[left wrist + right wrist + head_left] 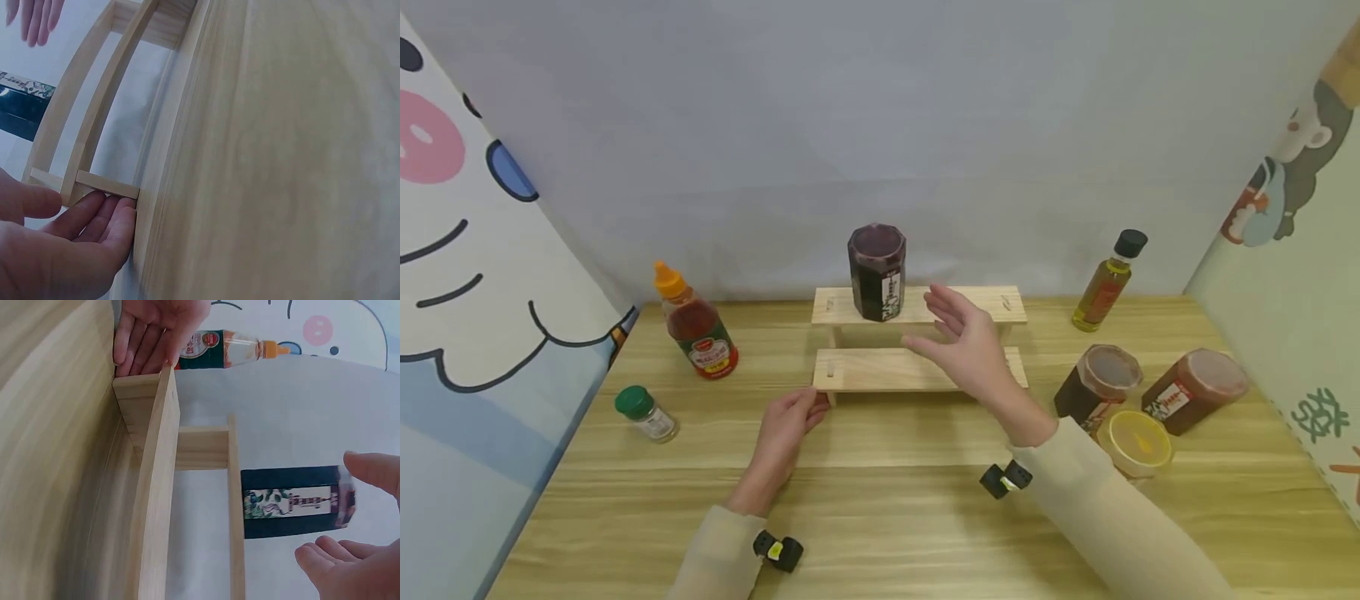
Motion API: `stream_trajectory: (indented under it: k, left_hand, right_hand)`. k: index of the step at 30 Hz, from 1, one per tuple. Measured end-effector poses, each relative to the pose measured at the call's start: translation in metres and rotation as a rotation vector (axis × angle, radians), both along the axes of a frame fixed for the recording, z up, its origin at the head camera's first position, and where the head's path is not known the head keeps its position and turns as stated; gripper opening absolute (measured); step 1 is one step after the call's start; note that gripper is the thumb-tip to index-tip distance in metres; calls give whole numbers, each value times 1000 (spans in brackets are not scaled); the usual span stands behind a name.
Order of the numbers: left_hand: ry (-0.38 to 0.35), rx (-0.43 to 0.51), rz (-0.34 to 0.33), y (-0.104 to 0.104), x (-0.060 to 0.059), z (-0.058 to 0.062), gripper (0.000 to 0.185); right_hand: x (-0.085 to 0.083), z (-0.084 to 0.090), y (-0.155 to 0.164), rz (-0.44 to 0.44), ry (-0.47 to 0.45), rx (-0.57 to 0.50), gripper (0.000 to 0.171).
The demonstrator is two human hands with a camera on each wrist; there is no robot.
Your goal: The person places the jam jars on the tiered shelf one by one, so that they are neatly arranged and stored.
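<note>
A dark jar (pixel 877 273) with a white label strip was seen standing upright on the upper tier of a two-step wooden rack (pixel 917 369), left of that tier's middle, with the rack placed near the back of a wooden table (pixel 880 517). The right hand (pixel 964 346) was held in the air just beside the jar, to its right and slightly in front, above the rack; its fingers were straight and spread, nothing was grasped, and no contact with the jar was visible (a clear gap between fingertips and jar was confirmed in the right wrist view). The left hand (pixel 787 425) was positioned at the left end of the lower tier, where its fingertips (pixel 106 215) were pressed against the end piece of the rack, with the thumb alongside; the fingers were only lightly bent and were not closed round the wood. A sauce bottle (pixel 696 327) with an orange cap was located to the left of the rack, and a small green-capped shaker (pixel 646 413) was located nearer the table's left edge. To the right, an oil bottle (pixel 1108 282) with a black cap was observed near the back, and two dark jars (pixel 1150 392) and a yellow-lidded container (pixel 1135 443) were grouped closer to the front.
</note>
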State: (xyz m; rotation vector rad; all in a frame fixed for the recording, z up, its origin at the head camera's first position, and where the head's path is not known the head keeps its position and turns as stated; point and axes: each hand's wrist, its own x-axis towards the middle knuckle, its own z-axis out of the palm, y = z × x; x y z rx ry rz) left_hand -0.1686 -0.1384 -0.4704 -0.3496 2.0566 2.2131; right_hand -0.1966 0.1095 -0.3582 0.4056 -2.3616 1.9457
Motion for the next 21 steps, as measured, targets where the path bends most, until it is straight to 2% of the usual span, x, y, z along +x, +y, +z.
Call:
stream_trajectory:
  k: [9,21]
  left_hand:
    - [6,8,-20,-2,3,0,39]
    - [4,-14,-9,3,1,0,38]
  right_hand:
    - [39,-2,26,52,115,87,74]
    - [62,-5,54,-15,175,209,68]
